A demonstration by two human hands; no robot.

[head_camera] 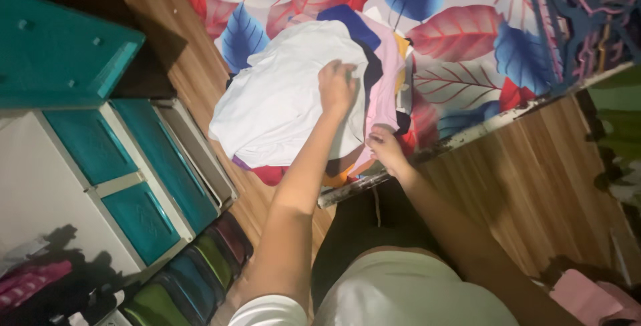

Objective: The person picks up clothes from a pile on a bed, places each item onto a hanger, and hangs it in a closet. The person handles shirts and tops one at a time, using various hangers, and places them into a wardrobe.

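A stack of folded clothes lies on a mat printed with red and blue leaves (461, 39). A white garment (280, 99) is on top, with pink (384, 92), dark blue and black pieces under it. My left hand (336, 87) rests on the white garment near its right edge, fingers curled into the cloth. My right hand (385, 147) grips the near right corner of the stack, at the pink and black layers.
A white plastic cabinet with teal drawers (133, 166) stands at the left, its lowest drawer open with rolled coloured clothes (200, 266). Wooden floor (534, 179) surrounds the mat. Plastic hangers (574, 19) lie at the top right. A pink cloth (587, 296) sits at the bottom right.
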